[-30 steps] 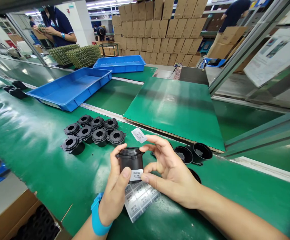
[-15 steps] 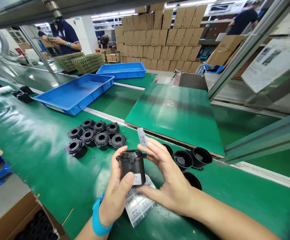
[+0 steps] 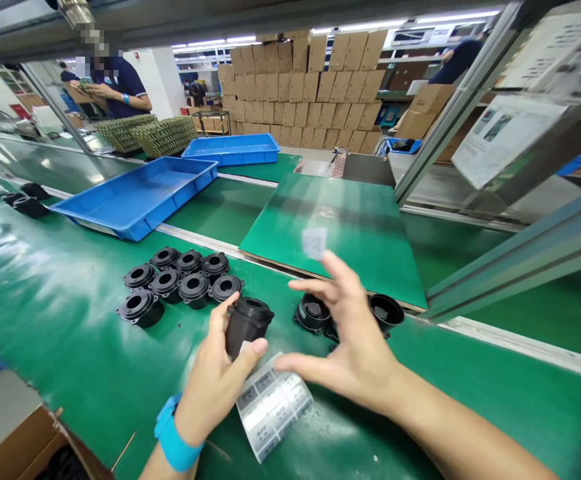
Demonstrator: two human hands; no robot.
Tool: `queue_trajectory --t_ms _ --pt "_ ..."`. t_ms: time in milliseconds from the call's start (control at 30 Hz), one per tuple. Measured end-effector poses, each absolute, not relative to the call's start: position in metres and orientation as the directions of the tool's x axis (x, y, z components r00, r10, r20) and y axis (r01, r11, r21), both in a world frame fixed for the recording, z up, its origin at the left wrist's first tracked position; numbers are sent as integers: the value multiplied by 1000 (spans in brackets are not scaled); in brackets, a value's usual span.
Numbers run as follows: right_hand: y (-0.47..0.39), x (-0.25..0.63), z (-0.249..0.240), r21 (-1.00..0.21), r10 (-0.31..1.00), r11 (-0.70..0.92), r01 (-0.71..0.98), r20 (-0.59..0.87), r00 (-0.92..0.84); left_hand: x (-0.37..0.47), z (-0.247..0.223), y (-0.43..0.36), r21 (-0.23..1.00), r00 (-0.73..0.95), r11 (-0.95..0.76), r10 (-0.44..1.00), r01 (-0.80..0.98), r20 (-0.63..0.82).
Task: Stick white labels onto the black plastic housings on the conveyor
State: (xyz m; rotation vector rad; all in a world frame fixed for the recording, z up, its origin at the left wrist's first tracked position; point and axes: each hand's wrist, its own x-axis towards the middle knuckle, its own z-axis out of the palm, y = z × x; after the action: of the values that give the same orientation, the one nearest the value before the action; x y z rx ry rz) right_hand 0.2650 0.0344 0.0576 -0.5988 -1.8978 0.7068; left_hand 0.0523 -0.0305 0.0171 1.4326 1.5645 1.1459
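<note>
Apparently a label is being applied: past the label sheet, the left hand grips a black cup above the table; the spread right hand has a loose label at one fingertip, likely calling for a bare side.

I found no legible text; print on the label sheet and the single label was indistinct.

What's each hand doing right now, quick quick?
Left hand: closed on a black part, holding it tilted.
Right hand: open, fingers spread, with a blurred white label at one fingertip.
</note>
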Motion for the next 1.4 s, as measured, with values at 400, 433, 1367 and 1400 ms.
queue_trajectory --t_ms 400,433,1367,1400 --pt "31 283 82 -778 769 627 28 613 -182 83 27 39 211 157 -222 946 952 285" --pt "30 284 82 -778 768 628 27 614 -185 90 26 44 210 202 -270 933 939 298" --pt "49 285 72 -966 777 226 -124 255 -575 47 29 7 929 -116 -178 967 323 225" --pt "50 285 71 -972 760 188 -141 235 -606 48 28 5 943 -104 -167 973 286 204"
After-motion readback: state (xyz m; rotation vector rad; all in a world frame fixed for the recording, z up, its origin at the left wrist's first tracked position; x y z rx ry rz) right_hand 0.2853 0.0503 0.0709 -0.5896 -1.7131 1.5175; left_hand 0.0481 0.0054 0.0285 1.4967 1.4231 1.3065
